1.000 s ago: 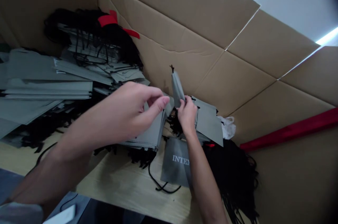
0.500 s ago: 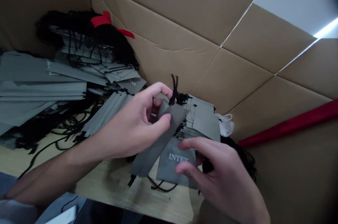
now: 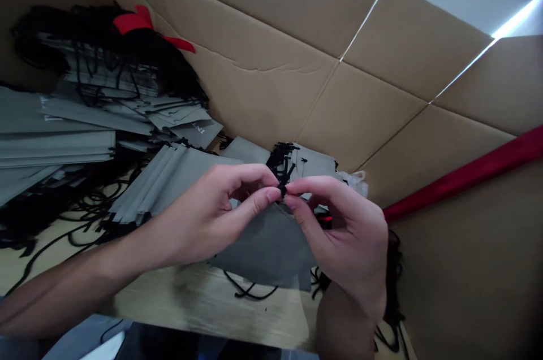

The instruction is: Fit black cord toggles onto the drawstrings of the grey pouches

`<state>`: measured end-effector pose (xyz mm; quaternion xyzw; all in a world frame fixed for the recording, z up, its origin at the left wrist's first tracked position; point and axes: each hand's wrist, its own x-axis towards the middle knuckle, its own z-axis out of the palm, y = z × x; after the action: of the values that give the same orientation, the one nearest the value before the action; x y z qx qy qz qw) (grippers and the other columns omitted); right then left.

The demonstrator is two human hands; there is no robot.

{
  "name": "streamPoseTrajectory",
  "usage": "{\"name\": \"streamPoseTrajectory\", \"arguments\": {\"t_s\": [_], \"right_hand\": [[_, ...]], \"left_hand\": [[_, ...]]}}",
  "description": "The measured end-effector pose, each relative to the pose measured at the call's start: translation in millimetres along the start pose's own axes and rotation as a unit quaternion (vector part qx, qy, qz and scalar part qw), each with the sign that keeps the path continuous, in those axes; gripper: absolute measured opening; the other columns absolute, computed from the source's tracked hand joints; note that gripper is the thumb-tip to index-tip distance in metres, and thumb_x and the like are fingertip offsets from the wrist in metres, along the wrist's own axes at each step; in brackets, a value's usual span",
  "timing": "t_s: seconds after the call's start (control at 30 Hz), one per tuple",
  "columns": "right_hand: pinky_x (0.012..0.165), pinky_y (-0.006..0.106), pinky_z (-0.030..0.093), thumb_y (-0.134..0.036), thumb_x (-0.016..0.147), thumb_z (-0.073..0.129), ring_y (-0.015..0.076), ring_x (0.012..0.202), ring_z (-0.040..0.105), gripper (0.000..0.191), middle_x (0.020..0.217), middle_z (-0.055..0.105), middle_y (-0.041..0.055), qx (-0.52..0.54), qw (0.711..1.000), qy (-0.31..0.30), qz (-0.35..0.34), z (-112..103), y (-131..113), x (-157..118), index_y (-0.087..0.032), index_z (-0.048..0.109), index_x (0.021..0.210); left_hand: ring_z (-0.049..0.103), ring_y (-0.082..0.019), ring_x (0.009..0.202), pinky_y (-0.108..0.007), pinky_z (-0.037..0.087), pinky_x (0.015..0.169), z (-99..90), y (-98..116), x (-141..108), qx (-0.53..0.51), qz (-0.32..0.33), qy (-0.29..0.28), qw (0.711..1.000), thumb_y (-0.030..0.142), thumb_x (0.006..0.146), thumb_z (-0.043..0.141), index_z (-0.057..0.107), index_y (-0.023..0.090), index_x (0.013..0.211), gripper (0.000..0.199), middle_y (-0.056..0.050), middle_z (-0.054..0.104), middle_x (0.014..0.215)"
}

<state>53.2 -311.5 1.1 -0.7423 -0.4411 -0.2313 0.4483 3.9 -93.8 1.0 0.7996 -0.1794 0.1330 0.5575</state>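
Note:
A grey drawstring pouch (image 3: 267, 250) hangs over the wooden table in front of me, its flat side facing up. At its top edge, the black drawstring cord (image 3: 283, 188) is bunched between both sets of fingertips. My left hand (image 3: 216, 216) pinches that corner from the left, thumb and forefinger closed. Meeting it from the other side, my right hand (image 3: 345, 230) pinches the cord with thumb and forefinger. Black cord loops (image 3: 250, 291) poke out below the pouch on the tabletop. The exact shape of the cord between the fingers is too small to make out.
A row of grey pouches (image 3: 163, 179) leans left of my hands. Another stack (image 3: 316, 159) lies behind them. A large heap (image 3: 51, 142) fills the far left, topped by a red strip (image 3: 133, 22). Cardboard walls (image 3: 263, 60) enclose the table (image 3: 203, 303).
My right hand has moved up and left to the top of the pouch and closed on the cord. The pouch now lies flatter, covering the INTEX-printed pouch. The view has shifted slightly.

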Motion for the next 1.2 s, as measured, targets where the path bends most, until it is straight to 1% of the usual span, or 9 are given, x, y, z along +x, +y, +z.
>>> {"name": "streamPoseTrajectory", "arguments": {"t_s": [0.2, 0.3, 0.4, 0.47, 0.57, 0.77, 0.87, 1.0, 1.2], "right_hand": [[0.081, 0.026, 0.065, -0.005, 0.104, 0.08, 0.0129, 0.093, 0.079, 0.018, 0.105, 0.084, -0.0008, 0.02, 0.999, 0.009, -0.044, 1.8, 6.1, 4.2, -0.021, 0.08, 0.11], [0.084, 0.026, 0.065, -0.003, 0.103, 0.081, 0.0124, 0.092, 0.079, 0.018, 0.102, 0.083, -0.0008, 0.03, 0.998, 0.008, -0.052, 3.5, 9.0, 5.1, -0.02, 0.081, 0.108], [0.083, 0.025, 0.065, -0.003, 0.103, 0.08, 0.0121, 0.092, 0.079, 0.019, 0.102, 0.084, -0.0017, 0.041, 0.998, 0.016, -0.04, 3.7, 9.6, 4.5, -0.021, 0.082, 0.109], [0.084, 0.025, 0.065, -0.002, 0.103, 0.079, 0.0118, 0.092, 0.079, 0.02, 0.103, 0.085, -0.0017, 0.039, 0.998, 0.016, -0.037, 3.0, 8.9, 3.9, -0.021, 0.082, 0.11], [0.084, 0.026, 0.065, 0.0, 0.102, 0.078, 0.0128, 0.094, 0.08, 0.022, 0.105, 0.085, -0.0001, 0.043, 0.999, 0.002, -0.033, 2.3, 7.7, 3.3, -0.02, 0.083, 0.111], [0.084, 0.028, 0.065, 0.001, 0.098, 0.076, 0.0152, 0.094, 0.078, 0.024, 0.103, 0.082, 0.001, 0.07, 0.997, 0.016, -0.025, 5.7, 7.9, 3.5, -0.02, 0.082, 0.108], [0.083, 0.027, 0.064, 0.002, 0.098, 0.075, 0.014, 0.091, 0.078, 0.021, 0.1, 0.082, 0.0025, 0.044, 0.998, 0.003, -0.05, 5.8, 4.9, 4.1, -0.017, 0.081, 0.106], [0.082, 0.026, 0.064, 0.002, 0.101, 0.072, 0.0137, 0.089, 0.076, 0.019, 0.098, 0.081, 0.0048, 0.018, 0.997, -0.019, -0.075, 4.1, 0.5, 4.3, -0.015, 0.08, 0.104], [0.079, 0.027, 0.063, 0.001, 0.099, 0.071, 0.0143, 0.086, 0.075, 0.018, 0.094, 0.079, 0.0049, 0.008, 0.996, -0.046, -0.077, 3.3, 3.6, 4.3, -0.015, 0.079, 0.101]], "left_hand": [[0.058, -0.007, 0.07, -0.016, 0.044, 0.058, -2.5, -7.1, 1.3, 0.065, 0.095, -0.012, 0.993, 0.026, 0.116, 0.061, 0.079, 0.02, 0.099, 0.025, 0.006, 0.07, 0.078], [0.069, -0.007, 0.078, -0.016, 0.053, 0.066, -1.1, -11.4, 0.9, 0.062, 0.117, 0.038, 0.991, 0.025, 0.112, 0.072, 0.08, 0.02, 0.103, 0.012, 0.005, 0.078, 0.087], [0.079, -0.01, 0.091, -0.019, 0.063, 0.082, -0.1, -15.1, -0.9, 0.072, 0.178, 0.096, 0.977, 0.023, 0.108, 0.081, 0.078, 0.021, 0.113, 0.006, 0.003, 0.084, 0.103], [0.081, -0.009, 0.094, -0.019, 0.062, 0.084, -0.7, -16.6, -2.3, 0.112, 0.223, 0.107, 0.962, 0.019, 0.108, 0.08, 0.078, 0.022, 0.115, 0.008, 0.004, 0.085, 0.106], [0.081, -0.007, 0.09, -0.018, 0.06, 0.081, -2.8, -17.3, -3.2, 0.155, 0.249, 0.114, 0.949, 0.016, 0.108, 0.079, 0.078, 0.022, 0.114, 0.008, 0.005, 0.086, 0.103], [0.084, -0.013, 0.093, -0.022, 0.067, 0.087, -6.5, -18.3, -2.9, 0.167, 0.297, 0.09, 0.936, 0.008, 0.104, 0.078, 0.077, 0.02, 0.118, 0.019, -0.002, 0.086, 0.105], [0.084, -0.015, 0.092, -0.025, 0.069, 0.093, -7.5, -18.7, -4.5, 0.207, 0.33, 0.09, 0.917, 0.004, 0.102, 0.078, 0.076, 0.018, 0.115, 0.019, -0.004, 0.085, 0.104], [0.085, -0.017, 0.092, -0.026, 0.07, 0.092, -7.4, -20.1, -7.3, 0.26, 0.363, 0.092, 0.89, 0.007, 0.102, 0.081, 0.075, 0.016, 0.112, 0.015, -0.004, 0.085, 0.103], [0.085, -0.016, 0.086, -0.024, 0.07, 0.086, -9.9, -20.8, -8.5, 0.257, 0.361, 0.07, 0.894, 0.006, 0.103, 0.077, 0.071, 0.017, 0.109, 0.014, -0.003, 0.083, 0.096]]}}
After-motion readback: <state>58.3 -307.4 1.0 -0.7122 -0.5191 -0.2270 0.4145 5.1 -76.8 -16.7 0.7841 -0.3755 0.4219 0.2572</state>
